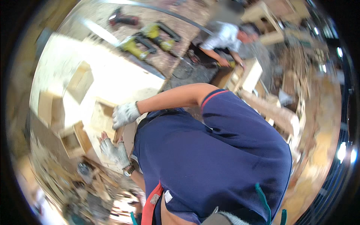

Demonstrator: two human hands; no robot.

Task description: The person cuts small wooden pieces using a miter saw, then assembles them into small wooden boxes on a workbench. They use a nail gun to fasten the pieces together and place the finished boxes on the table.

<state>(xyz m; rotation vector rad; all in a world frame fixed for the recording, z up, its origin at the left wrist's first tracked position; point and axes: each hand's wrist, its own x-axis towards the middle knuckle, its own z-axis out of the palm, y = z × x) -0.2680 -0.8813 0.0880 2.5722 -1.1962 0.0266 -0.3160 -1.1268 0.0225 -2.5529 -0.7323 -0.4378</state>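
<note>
Both of my hands wear whitish fabric gloves. My right hand [125, 115] rests at the near side of a pale wooden box [98, 111], its fingers curled down over a wooden edge [119, 133]. Part of this box is hidden by the hand. My left hand [114, 152] is beside it, with bare fingertips and a wristwatch [129, 170] on the wrist. Its thumb and fingers are spread apart around the lower end of the work, and nothing shows gripped in them.
More open wooden boxes [75, 140] stand to the left on a brightly lit white board [112, 78]. Yellow-green power tools [135, 47] and a dark red drill [122, 18] lie beyond. A co-worker [225, 39] handles a wooden frame. Wood scraps [99, 183] lie below the bench.
</note>
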